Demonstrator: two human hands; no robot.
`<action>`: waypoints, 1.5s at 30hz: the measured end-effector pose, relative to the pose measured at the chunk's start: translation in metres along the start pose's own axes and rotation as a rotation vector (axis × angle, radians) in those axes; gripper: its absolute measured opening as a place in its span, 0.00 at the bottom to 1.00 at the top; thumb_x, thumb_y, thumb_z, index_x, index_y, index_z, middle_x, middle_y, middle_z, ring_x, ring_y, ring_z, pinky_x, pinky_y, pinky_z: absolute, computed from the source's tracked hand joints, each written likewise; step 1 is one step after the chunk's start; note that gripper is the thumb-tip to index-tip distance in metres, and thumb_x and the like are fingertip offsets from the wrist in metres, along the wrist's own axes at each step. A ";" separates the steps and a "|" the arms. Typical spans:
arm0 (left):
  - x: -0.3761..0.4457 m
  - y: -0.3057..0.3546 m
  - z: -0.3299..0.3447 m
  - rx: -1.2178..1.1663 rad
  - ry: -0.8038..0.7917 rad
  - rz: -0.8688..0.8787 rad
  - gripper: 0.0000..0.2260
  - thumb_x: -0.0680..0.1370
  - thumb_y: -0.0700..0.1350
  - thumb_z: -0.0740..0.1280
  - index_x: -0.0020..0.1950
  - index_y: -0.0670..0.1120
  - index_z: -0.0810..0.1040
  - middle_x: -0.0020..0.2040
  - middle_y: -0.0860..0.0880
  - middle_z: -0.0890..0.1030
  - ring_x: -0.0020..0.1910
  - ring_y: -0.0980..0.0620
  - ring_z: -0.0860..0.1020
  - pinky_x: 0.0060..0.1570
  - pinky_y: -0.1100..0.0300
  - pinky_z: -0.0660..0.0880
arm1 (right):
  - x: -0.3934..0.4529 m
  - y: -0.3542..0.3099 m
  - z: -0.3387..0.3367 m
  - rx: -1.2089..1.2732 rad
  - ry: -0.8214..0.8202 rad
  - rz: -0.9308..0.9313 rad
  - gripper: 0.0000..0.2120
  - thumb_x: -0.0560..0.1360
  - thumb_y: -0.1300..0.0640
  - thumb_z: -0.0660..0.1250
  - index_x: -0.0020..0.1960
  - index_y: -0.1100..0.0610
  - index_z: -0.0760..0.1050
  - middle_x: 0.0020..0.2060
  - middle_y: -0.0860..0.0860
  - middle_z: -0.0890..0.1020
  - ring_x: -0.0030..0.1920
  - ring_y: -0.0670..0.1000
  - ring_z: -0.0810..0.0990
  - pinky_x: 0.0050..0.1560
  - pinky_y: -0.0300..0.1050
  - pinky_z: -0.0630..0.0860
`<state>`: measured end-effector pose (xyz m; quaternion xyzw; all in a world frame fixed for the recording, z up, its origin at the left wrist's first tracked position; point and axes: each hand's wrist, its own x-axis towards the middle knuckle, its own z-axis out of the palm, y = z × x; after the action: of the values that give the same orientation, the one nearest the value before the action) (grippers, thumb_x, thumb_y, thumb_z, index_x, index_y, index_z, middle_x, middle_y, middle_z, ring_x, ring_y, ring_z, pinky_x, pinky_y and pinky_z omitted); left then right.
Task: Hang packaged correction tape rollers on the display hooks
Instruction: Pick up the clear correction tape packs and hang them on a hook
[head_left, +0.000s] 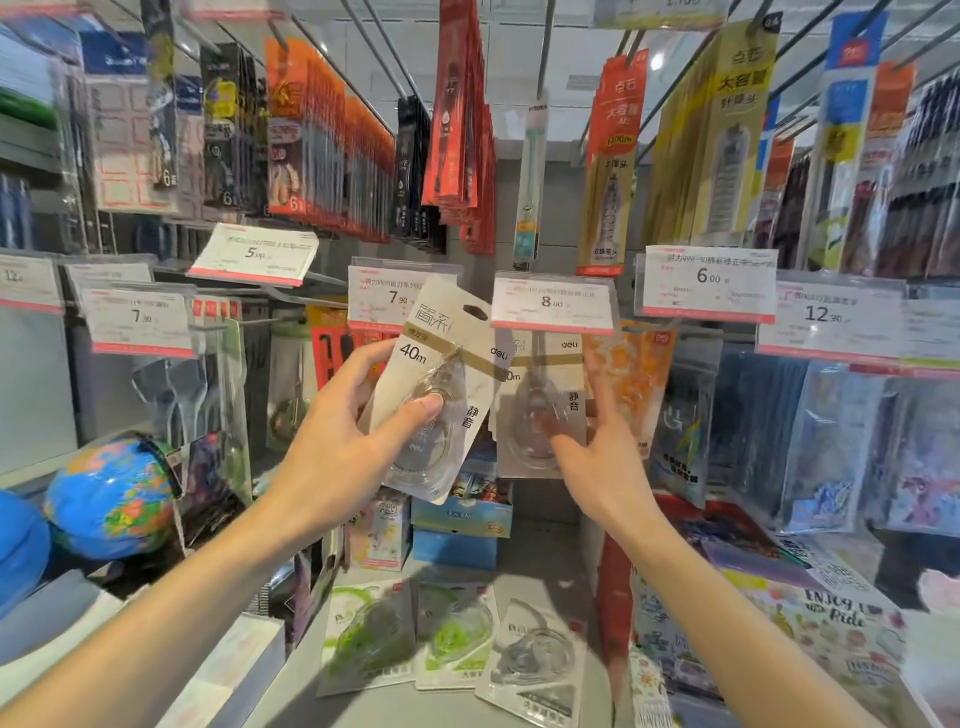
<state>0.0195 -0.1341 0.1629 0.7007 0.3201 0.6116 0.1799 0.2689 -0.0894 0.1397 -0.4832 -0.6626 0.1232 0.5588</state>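
Step in hand: I judge I am partway through hanging; one beige correction tape pack (447, 384) is raised toward the display, not yet on a hook.

My left hand (337, 441): my grip pinches that pack, thumb pressed on the clear blister at the front, fingers curled behind the card's left edge.

Pack in my grip: tilted, top leaning right; its hang hole (475, 312) sits at the upper right corner, above and to the right of my thumb, just left of the 8.00 price tag (553, 304).

My right hand (597, 457): fingers spread and straight, holding nothing, touching or nearly touching the lower part of the hung pack (540, 405) of the same kind below that tag.

Hook: hidden behind the price tag; I cannot see its tip.

Next move, my judgement: straighten the card, line the hang hole with the hook tip, slide it on in front of the hung pack while my right hand steadies that pack.

Waiting stock: three more packs (452, 639) lie flat on the shelf (540, 561) below, well apart from both hands.
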 end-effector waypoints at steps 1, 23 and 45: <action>-0.001 -0.001 0.000 0.008 0.004 -0.004 0.19 0.75 0.56 0.72 0.63 0.68 0.72 0.58 0.66 0.84 0.57 0.65 0.82 0.50 0.67 0.77 | 0.005 0.003 0.002 -0.005 0.007 0.003 0.44 0.80 0.60 0.68 0.80 0.30 0.46 0.76 0.40 0.68 0.41 0.32 0.82 0.33 0.30 0.77; -0.035 -0.019 0.053 -0.179 -0.036 -0.101 0.16 0.82 0.49 0.68 0.68 0.60 0.74 0.62 0.63 0.83 0.60 0.63 0.81 0.52 0.67 0.77 | -0.042 -0.008 -0.039 0.252 -0.167 0.155 0.08 0.81 0.53 0.70 0.59 0.51 0.83 0.48 0.48 0.90 0.47 0.49 0.89 0.50 0.42 0.84; 0.026 0.044 0.018 0.111 0.016 0.214 0.11 0.79 0.51 0.71 0.60 0.57 0.75 0.47 0.56 0.83 0.44 0.55 0.81 0.41 0.67 0.76 | -0.055 -0.018 -0.067 0.405 -0.173 0.031 0.25 0.72 0.49 0.76 0.67 0.43 0.74 0.58 0.46 0.88 0.57 0.50 0.88 0.52 0.38 0.83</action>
<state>0.0482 -0.1464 0.2075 0.7349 0.2783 0.6142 0.0718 0.3123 -0.1662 0.1409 -0.3588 -0.6624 0.3031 0.5836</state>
